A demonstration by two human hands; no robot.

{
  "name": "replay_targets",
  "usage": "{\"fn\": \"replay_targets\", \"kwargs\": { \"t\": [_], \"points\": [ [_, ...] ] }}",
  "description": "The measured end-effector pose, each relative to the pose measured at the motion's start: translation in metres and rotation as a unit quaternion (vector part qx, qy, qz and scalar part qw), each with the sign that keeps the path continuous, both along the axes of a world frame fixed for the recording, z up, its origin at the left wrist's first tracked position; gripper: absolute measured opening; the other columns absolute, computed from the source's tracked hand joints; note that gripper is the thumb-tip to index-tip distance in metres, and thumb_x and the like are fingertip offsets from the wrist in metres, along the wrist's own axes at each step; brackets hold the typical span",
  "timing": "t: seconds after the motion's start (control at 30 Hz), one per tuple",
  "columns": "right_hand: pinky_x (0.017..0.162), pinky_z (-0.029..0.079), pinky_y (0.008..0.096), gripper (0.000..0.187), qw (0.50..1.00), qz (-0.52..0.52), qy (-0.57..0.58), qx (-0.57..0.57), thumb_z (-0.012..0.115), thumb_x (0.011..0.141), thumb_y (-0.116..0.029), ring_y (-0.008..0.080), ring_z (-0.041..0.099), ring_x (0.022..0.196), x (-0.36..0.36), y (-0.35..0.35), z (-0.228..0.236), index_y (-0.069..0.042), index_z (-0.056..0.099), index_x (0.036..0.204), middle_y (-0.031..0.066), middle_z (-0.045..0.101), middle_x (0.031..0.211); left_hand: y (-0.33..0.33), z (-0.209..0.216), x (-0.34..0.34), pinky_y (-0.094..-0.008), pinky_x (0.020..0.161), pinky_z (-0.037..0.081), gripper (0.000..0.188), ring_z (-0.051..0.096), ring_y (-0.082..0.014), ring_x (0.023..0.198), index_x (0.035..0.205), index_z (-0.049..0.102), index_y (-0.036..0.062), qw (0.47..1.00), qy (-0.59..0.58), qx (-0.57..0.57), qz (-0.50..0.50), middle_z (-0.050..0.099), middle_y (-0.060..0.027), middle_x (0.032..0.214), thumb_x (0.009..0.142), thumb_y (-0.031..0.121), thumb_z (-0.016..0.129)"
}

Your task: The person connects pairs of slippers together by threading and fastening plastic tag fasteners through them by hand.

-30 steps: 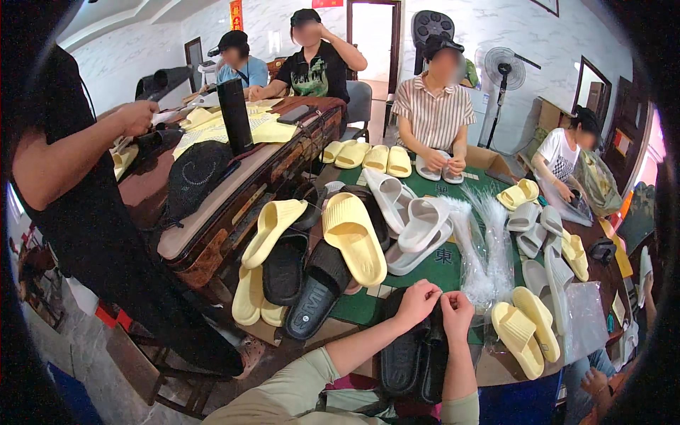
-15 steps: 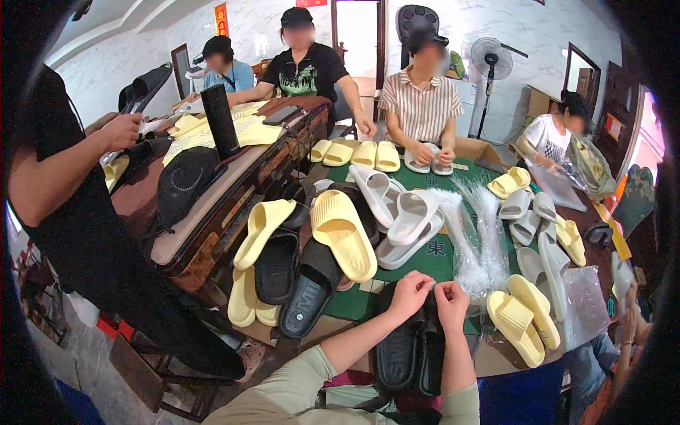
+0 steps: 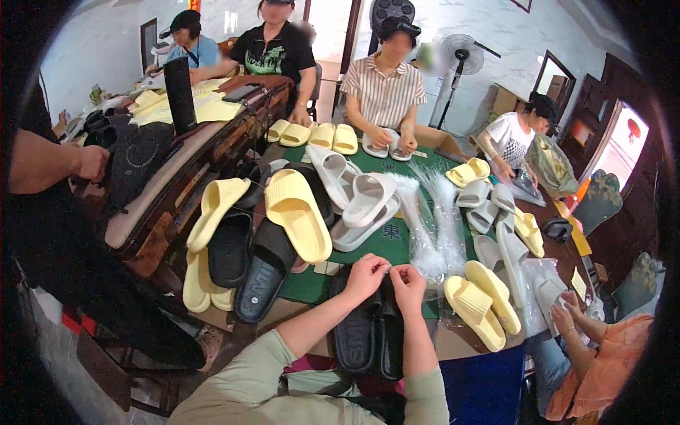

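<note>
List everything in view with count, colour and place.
Dark slippers: several, black, front and left
Mat: one, green, centre
Yellow slippers: several, pale yellow, back and both sides
Grey slippers: several, light grey, centre and right
Strand bundles: two, white, on mat
Papers: several, yellow, left
Cylinder: one, black, upright left
Beaded item: one, black, left
Fan: one, grey, back right
Sack: one, green, right
People: at least six, mixed clothing, around
Left hand: one, bare, over dark slippers
Right hand: one, bare, beside left hand
</note>
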State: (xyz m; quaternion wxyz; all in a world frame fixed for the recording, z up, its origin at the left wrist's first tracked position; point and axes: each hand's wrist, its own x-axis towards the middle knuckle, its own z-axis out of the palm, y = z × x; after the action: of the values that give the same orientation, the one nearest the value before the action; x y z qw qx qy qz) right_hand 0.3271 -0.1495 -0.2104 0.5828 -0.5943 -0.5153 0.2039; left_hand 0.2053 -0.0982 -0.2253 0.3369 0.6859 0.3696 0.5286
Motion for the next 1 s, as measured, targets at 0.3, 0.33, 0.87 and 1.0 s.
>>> {"fn": "replay_targets", "kwargs": {
  "t": [0.3,0.33,0.87,1.0],
  "points": [
    [0.059,0.045,0.0203,0.008,1.0,0.009,0.008,-0.019,0.068,0.084,-0.007,0.0035,0.053,0.064,0.001,-0.004,0.003,0.0,0.065,0.086,-0.0015,0.063,0.073,-0.002,-0.001,0.001,-0.0319,0.062,0.047,0.011,0.058,-0.0205,0.068,0.09,0.067,-0.0001,1.0,-0.019,-0.009,-0.007,0.059,-0.01,0.078,0.083,0.009,0.066],
    [0.059,0.044,0.0203,0.008,1.0,0.008,0.014,-0.013,0.068,0.084,-0.007,0.0036,0.053,0.064,0.001,-0.004,0.002,0.0,0.065,0.086,-0.0016,0.063,0.073,-0.002,-0.001,0.001,-0.0317,0.063,0.047,0.011,0.059,-0.0204,0.069,0.089,0.067,0.0,1.0,-0.015,-0.012,-0.01,0.06,-0.0099,0.079,0.083,0.01,0.066],
    [0.059,0.043,0.0188,0.005,0.999,0.024,0.027,-0.013,0.066,0.085,-0.005,0.0021,0.053,0.065,0.004,0.0,-0.006,0.0,0.064,0.085,-0.0021,0.063,0.075,-0.005,0.002,0.0,-0.032,0.063,0.047,0.01,0.058,-0.0218,0.07,0.088,0.067,0.0011,0.999,0.042,0.014,0.007,0.06,-0.0097,0.08,0.082,0.009,0.067],
    [0.06,0.046,0.0218,0.008,0.998,0.031,0.046,0.001,0.068,0.084,-0.008,0.0053,0.055,0.064,0.006,0.0,-0.011,-0.001,0.064,0.085,0.0009,0.064,0.074,-0.005,-0.001,0.0,-0.0324,0.063,0.046,0.01,0.058,-0.0226,0.071,0.088,0.067,0.0009,1.0,0.016,0.018,0.018,0.059,-0.0101,0.079,0.082,0.009,0.067]
  ]
}}
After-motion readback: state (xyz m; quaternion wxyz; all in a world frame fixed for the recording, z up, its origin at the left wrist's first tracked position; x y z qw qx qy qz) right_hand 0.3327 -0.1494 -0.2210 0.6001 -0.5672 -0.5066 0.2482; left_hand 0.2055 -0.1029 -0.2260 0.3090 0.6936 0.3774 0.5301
